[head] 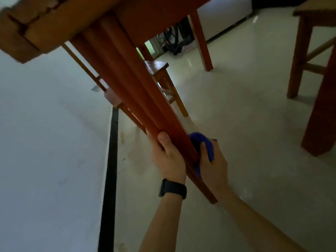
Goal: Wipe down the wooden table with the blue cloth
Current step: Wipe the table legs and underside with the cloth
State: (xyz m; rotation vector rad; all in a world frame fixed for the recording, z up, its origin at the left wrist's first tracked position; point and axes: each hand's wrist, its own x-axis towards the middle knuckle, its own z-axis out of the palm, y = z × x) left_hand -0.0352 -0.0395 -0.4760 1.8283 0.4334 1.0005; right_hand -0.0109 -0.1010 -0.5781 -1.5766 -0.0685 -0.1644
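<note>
I look from low down at a reddish wooden table leg (131, 84) that runs from the tabletop's underside (76, 17) down to the floor. My left hand (168, 157), with a black watch on the wrist, grips the lower part of the leg, thumb on its near face. My right hand (211, 162) holds the bunched blue cloth (201, 142) against the right side of the same leg. Most of the cloth is hidden behind the leg and my fingers.
A white wall (51, 142) with a black skirting strip (111, 170) is on the left. Small wooden stools (163, 75) stand under the table. Another table leg (201, 39) and a second stool (305, 51) stand on the pale tiled floor (245, 115) at right.
</note>
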